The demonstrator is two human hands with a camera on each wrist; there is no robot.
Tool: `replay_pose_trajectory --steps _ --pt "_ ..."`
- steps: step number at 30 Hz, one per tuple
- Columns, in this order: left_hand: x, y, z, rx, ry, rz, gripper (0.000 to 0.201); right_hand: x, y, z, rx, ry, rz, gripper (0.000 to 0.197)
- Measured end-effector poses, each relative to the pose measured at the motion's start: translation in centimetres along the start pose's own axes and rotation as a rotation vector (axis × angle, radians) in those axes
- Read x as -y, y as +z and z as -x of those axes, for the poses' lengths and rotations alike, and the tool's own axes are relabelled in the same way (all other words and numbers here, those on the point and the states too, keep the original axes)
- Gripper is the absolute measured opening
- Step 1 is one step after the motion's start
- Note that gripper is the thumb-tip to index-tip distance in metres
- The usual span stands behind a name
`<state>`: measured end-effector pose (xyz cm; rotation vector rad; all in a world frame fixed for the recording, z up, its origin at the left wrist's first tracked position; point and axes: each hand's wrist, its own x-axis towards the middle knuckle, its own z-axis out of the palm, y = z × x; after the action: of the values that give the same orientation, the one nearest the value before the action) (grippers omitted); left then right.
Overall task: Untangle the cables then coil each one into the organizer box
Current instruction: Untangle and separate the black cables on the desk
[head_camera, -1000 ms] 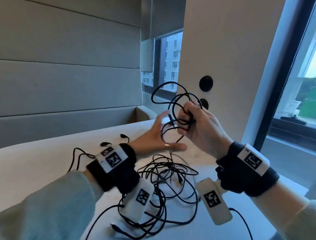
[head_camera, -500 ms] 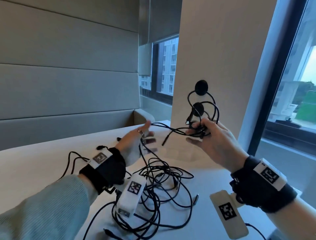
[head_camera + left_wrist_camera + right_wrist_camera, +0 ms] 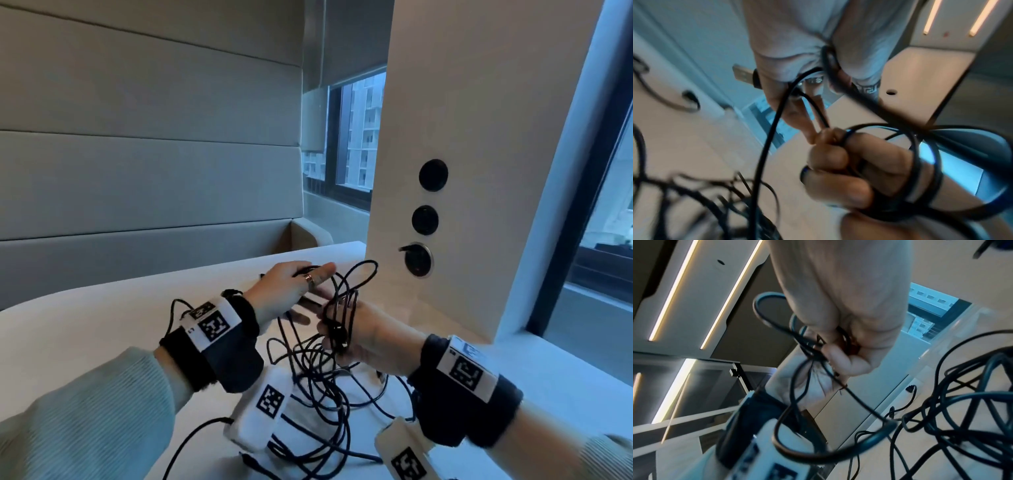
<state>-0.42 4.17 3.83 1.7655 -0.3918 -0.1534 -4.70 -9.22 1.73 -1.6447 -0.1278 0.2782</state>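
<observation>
Both hands now sit lower and closer together than before: right hand (image 3: 368,337) clenches the looped black cable (image 3: 346,294), left hand (image 3: 291,291) pinches its USB plug (image 3: 743,74) above the tangle (image 3: 318,383) on the table (image 3: 85,325).

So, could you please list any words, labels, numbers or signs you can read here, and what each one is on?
No readable text anywhere.
Left wrist band tags: square black-and-white coded patterns only, plus a tiny mark too small to read.
Right wrist band tag: coded pattern only.
White camera units at the wrists: coded patterns, no words.
Ring: an engraved key pattern, no letters.
</observation>
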Motion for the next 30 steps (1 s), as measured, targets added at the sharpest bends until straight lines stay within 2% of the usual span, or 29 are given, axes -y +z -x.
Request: replay_pose_trajectory --steps 2,4,7,9,11,14,16,19,21,24,27,28,30 --pt "0.3 -1.7 0.0 -0.064 0.003 -0.15 0.03 0.0 0.0 -0.1 0.073 0.003 -0.066 0.01" --pt "0.7 -3.4 -0.2 -0.126 -0.001 -0.172 0.031 0.0 -0.3 0.0 0.118 0.004 -0.136 0.012" --pt "1.4 -7.2 -1.3 -0.362 -0.041 0.024 0.022 0.0 -1.4 -0.3 0.077 0.015 -0.165 0.028" --pt "2.1 -10.3 -2.0 -0.523 -0.076 0.233 0.025 -0.1 -2.3 -0.3 0.04 0.014 -0.111 0.032" --pt "3.4 -13.4 -2.7 -0.643 -0.087 0.392 0.028 -0.2 -3.1 -0.3 0.017 0.003 -0.016 0.031" --pt "6.2 -15.9 -3.7 -0.777 -0.112 0.432 0.03 -0.7 -4.0 -0.3 0.009 -0.017 0.404 0.026" --pt "8.7 -16.6 -4.2 -0.781 -0.174 0.326 0.035 -1.3 -4.4 -0.3 0.032 -0.007 0.663 0.026" --pt "11.6 -17.4 -4.5 -0.691 -0.358 0.09 0.032 -2.3 -5.1 -0.3 0.107 0.047 1.011 0.035" --pt "11.8 -17.6 -4.3 -0.574 -0.475 -0.31 0.03 -2.5 -5.3 -0.2 0.148 0.073 1.156 0.038" --pt "10.7 -17.3 -4.0 -0.367 -0.573 -0.935 0.062 -2.6 -5.3 -0.3 0.166 0.056 1.207 0.039" --pt "9.3 -16.5 -3.7 -0.399 -0.628 -1.19 0.093 -2.9 -4.8 -0.4 0.182 -0.015 1.258 0.042" --pt "8.8 -16.1 -3.6 -0.444 -0.609 -1.218 0.1 -3.0 -4.6 -0.4 0.202 -0.028 1.267 0.044" --pt "7.4 -15.0 -3.4 -0.503 -0.495 -1.267 0.1 -3.3 -4.0 -0.3 0.27 -0.016 1.306 0.049"
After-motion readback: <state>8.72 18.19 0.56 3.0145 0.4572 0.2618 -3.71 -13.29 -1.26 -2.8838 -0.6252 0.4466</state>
